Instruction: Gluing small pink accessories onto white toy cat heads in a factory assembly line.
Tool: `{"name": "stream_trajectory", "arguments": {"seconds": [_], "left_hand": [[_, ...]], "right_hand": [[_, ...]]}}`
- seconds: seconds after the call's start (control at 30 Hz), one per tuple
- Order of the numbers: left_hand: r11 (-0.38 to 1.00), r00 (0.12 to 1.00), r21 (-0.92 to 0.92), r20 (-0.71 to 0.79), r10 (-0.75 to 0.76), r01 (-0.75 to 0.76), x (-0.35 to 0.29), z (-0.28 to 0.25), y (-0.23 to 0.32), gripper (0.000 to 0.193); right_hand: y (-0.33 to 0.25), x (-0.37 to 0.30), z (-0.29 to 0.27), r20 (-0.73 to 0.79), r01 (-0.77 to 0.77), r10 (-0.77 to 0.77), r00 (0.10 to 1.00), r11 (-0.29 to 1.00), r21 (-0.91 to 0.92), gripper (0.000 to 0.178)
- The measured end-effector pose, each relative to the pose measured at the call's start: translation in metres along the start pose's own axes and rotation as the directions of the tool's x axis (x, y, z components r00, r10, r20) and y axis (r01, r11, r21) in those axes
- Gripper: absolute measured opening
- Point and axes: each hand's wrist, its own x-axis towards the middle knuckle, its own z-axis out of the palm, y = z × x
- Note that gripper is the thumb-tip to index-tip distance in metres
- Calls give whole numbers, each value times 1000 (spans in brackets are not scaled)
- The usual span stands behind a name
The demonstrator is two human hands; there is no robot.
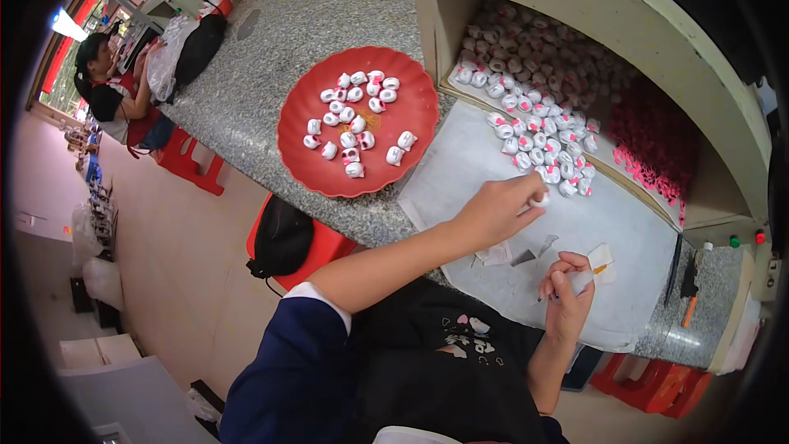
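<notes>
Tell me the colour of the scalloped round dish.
The scalloped round dish is red, best seen in the head view.

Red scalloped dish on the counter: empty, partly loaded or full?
Partly loaded: small white pieces lie scattered in the red dish, bare red between them.

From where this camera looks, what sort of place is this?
Probably a small workshop for handwork: a red tray of small white pieces, a compartment heaped with more, and another person seated by the speckled counter.
</notes>
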Motion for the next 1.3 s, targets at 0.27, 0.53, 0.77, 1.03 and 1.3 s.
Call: {"name": "stream_trajectory", "arguments": {"seconds": [0.27, 0.53, 0.77, 1.03, 1.3], "left_hand": [[247, 893, -935, 128, -432, 254, -57, -15, 2, 24], [-42, 907, -979, 201, -371, 199, -73, -7, 8, 24], [203, 949, -970, 62, -309, 130, -79, 4, 13, 27], [387, 944, -906, 39, -327, 172, -76, 6, 29, 35], [431, 953, -893, -6, -302, 130, -76, 6, 32, 33]], "right_hand": [[-10, 5, 28, 29, -5, 3, 1000, 998, 61, 33], [-34, -11, 34, 3, 142, -143, 990, 980, -140, 30], [-36, -14, 19, -65, 358, -352, 934, 915, 185, 32], [-34, -26, 32, -57, 664, -707, 705, 687, -295, 38], [-27, -31, 34, 204, 708, -700, 684, 569, -418, 40]]}}
